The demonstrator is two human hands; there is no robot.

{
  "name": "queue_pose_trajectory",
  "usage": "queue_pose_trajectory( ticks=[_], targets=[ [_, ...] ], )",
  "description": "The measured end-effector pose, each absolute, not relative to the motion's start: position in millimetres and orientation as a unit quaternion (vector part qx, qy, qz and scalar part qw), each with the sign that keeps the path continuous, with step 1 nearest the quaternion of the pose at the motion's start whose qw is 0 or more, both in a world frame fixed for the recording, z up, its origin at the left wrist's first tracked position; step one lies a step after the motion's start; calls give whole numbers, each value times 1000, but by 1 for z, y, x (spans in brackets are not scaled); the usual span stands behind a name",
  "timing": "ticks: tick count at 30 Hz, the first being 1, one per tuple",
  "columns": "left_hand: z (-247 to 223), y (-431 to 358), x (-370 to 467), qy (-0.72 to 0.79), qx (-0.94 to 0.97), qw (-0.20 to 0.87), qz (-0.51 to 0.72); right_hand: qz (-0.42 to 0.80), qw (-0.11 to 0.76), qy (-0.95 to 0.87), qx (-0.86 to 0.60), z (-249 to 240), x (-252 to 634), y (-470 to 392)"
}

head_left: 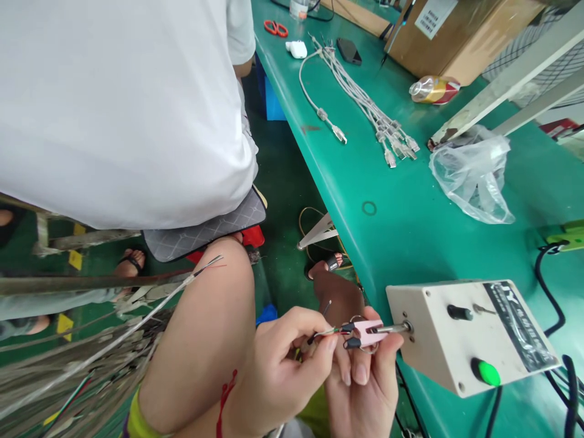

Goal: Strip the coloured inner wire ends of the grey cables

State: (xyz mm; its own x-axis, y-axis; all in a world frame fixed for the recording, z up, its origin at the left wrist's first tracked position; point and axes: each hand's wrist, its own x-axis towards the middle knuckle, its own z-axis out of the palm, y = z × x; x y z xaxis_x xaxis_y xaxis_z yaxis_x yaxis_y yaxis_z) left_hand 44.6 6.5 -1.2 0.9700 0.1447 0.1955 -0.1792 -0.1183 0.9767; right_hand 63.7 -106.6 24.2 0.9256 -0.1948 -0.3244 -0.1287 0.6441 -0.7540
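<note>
Thin coloured wires (329,332) are pinched between the thumb and forefinger of my left hand (292,359), which has a red cord at the wrist. Close on its right, my right hand (365,383) holds a small pink clip-like part (367,333) with black tips, fingers behind and below it. A metal shaft (392,328) runs from this part into the side of a beige box (442,334) with a green button (488,372) and a black knob. The wires meet the black tip nearest my left fingers. A grey cable (155,310) with stripped ends lies across my leg.
White USB cables (360,97) lie on the green table (347,182), near a phone (349,51), red-handled scissors (275,28) and a white case (296,49). A plastic bag (474,170), bottle (435,90) and carton (460,36) are farther right. A person in white (123,109) sits ahead.
</note>
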Motion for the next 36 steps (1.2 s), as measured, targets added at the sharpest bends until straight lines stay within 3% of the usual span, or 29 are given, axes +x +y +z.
queue_pose_trajectory(
  ticks=[14,21,27,36],
  targets=[
    [-2,6,42,-29,721,683,116,16,893,217,-394,1,43,-122],
    [1,8,33,-18,709,687,160,-49,840,135,-524,0,20,-115],
    [7,15,31,-86,697,690,174,-5,792,283,-541,23,1,-103],
    [4,16,28,-100,689,701,157,87,844,197,-492,13,13,-116]
  ],
)
